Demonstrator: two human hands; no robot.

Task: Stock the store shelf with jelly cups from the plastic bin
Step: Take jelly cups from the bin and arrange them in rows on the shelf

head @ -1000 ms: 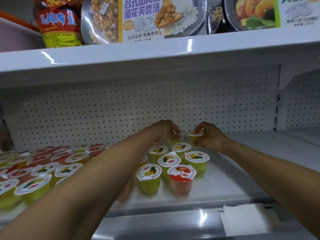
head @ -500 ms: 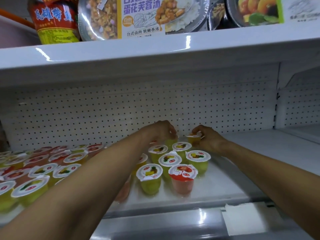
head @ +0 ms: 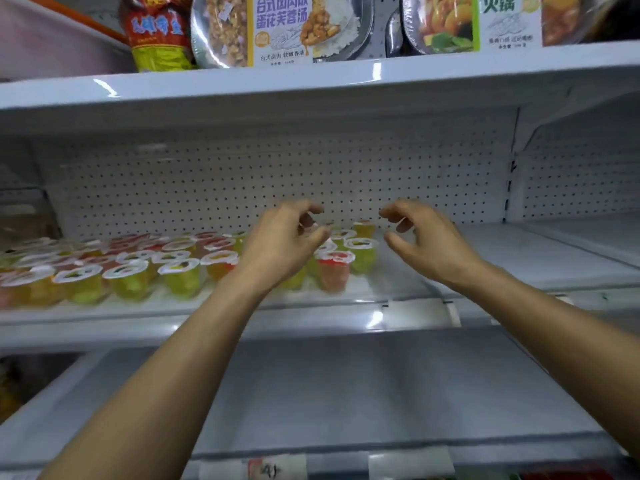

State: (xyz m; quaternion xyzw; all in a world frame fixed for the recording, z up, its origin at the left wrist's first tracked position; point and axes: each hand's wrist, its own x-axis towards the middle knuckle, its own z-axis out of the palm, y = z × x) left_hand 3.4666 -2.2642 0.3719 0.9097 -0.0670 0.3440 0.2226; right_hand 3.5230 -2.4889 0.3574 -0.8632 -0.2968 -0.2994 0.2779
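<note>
- Between the two sets of fingertips lies an open gap, with the white pegboard back panel [head: 207,188] showing through it and the rearmost jelly cups below.
- Left hand [head: 284,244] hovers over the right end of the jelly cups [head: 131,271]; its fingers [head: 311,209] are curled loosely, thumb and forefinger a little apart, holding nothing.
- Right hand [head: 429,240] hangs level with it, fingers [head: 391,214] bent the same way and parted, likewise empty.
- Below and just beyond the left fingertips stand a red jelly cup [head: 334,271] near the front edge and a yellow-green jelly cup [head: 362,252] beside it; one more yellow cup [head: 363,228] sits farthest back, close to the pegboard.
- Leftward of the left hand the cups fill the middle shelf [head: 519,258] in blurred rows up to its front lip.
- Rightward of the right fingers the shelf is bare white surface as far as the upright divider [head: 512,188].
- Above the fingers the upper shelf edge [head: 311,84] overhangs, carrying ready-meal trays [head: 277,29] and a red snack bag [head: 156,32].
- Beneath the forearms a lower shelf [head: 346,386] lies bare.
- No plastic bin shows in this view.
</note>
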